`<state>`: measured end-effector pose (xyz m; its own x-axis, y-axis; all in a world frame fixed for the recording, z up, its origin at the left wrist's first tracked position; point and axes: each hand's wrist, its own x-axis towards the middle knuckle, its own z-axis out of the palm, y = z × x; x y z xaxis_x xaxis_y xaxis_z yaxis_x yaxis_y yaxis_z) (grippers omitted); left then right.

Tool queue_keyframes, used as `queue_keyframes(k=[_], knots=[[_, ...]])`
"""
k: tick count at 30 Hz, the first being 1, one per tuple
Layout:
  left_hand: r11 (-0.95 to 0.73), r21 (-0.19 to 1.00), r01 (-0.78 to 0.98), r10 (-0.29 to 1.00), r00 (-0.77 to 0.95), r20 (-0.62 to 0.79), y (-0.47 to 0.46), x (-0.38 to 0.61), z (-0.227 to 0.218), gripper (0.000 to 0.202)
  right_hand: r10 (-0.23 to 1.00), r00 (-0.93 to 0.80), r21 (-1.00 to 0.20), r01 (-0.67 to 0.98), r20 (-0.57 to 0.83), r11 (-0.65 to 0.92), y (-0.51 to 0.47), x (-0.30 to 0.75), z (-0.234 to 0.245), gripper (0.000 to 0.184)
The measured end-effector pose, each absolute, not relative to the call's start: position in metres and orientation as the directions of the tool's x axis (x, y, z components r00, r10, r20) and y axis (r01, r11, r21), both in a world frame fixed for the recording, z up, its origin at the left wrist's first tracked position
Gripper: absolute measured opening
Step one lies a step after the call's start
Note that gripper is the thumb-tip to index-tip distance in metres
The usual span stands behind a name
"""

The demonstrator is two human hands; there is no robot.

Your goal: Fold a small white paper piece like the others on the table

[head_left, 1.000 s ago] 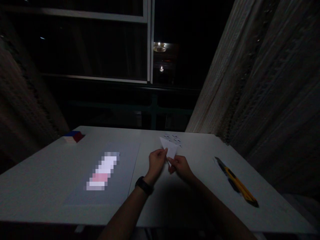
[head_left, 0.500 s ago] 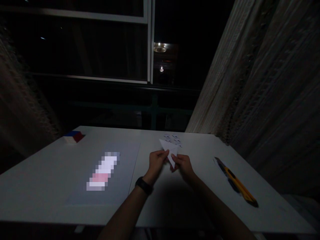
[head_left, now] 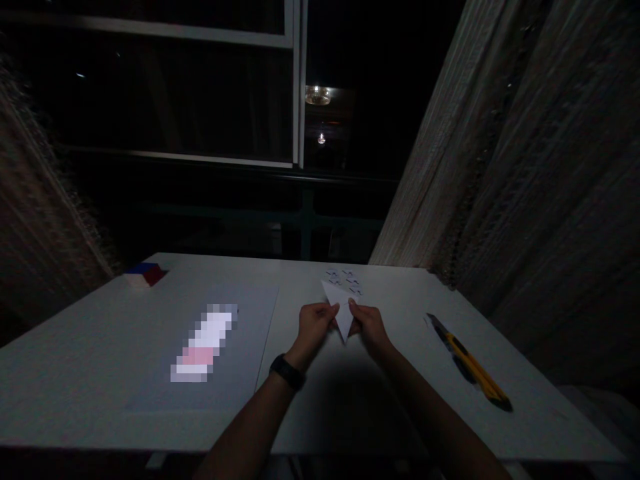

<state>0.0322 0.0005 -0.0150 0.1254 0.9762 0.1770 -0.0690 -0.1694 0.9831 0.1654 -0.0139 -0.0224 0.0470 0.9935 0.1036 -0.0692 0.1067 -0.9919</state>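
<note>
A small folded piece of white paper (head_left: pixel 343 309), pointed at its lower end, is held up between both hands over the table. My left hand (head_left: pixel 316 327) pinches its left edge with the thumb on top. On the opposite edge, my right hand (head_left: pixel 369 325) grips it the same way, thumb near the upper right. The fingers behind the paper are mostly hidden. Just beyond it, several small dark-marked paper pieces (head_left: pixel 343 275) lie in rows on the tabletop.
A yellow box cutter (head_left: pixel 475 367) lies at the right with its blade end away from me. To the left, a large pale sheet (head_left: pixel 250 353) bears a blurred bright phone-like shape (head_left: pixel 205 343). A blue, red and white block (head_left: pixel 145 273) sits at the table's (head_left: pixel 70 373) far left.
My right thumb has moved up along the paper, and the right hand has shifted slightly. The paper's lower point now shows more fully. The left hand keeps its pinch.
</note>
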Motion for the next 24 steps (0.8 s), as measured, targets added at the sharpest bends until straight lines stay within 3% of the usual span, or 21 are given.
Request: queue_keyframes(k=[6, 12, 16, 24], knots=[[-0.141, 0.985, -0.097, 0.973, 0.169, 0.156, -0.001, 0.033, -0.014, 0.040, 0.989, 0.069, -0.987, -0.079, 0.131, 0.136, -0.011, 0.171, -0.024, 0.046], [-0.094, 0.991, -0.097, 0.971, 0.213, 0.112, -0.002, 0.035, -0.016, 0.038, 0.952, 0.244, -0.980, -0.033, 0.184, 0.198, -0.011, 0.174, -0.022, 0.045], [-0.085, 0.992, -0.097, 0.971, 0.214, 0.104, -0.002, 0.035, -0.015, 0.037, 0.971, 0.189, -0.979, -0.110, 0.146, 0.169, -0.010, 0.173, -0.023, 0.043], [-0.097, 0.992, -0.086, 0.973, 0.201, 0.112, -0.002, 0.037, -0.016, 0.037, 0.964, 0.247, -0.977, -0.162, 0.095, 0.138, -0.006, 0.177, -0.026, 0.034]])
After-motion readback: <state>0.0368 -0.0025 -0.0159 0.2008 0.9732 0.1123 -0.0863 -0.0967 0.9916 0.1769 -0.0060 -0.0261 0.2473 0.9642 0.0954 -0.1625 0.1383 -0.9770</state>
